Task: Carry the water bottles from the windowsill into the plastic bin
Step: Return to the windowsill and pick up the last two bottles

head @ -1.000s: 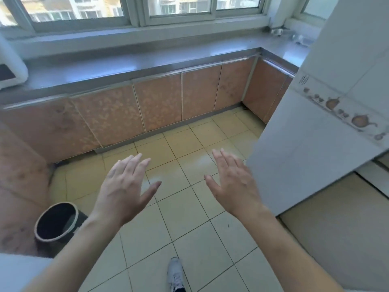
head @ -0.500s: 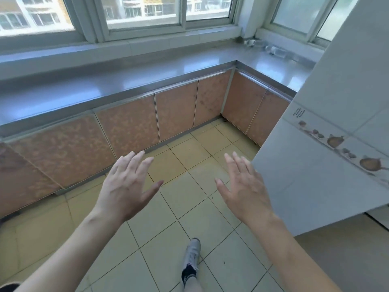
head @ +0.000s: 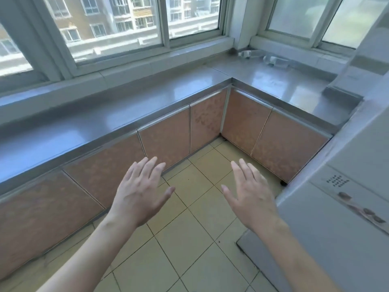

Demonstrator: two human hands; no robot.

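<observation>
Head view is showing the left hand [head: 141, 194] and right hand [head: 250, 197] both hovering flat-fingered and empty over the floor. Two clear plastic water bottles [head: 263, 56] are lying sideways on the far grey sill, well apart from them. Lying down, they are likely to roll off under a careless reach.

Two clear water bottles lie on their sides on the windowsill [head: 280, 70] in the far corner. One bottle [head: 249, 53] lies nearest the corner, the other bottle [head: 276, 60] just right of it.
</observation>
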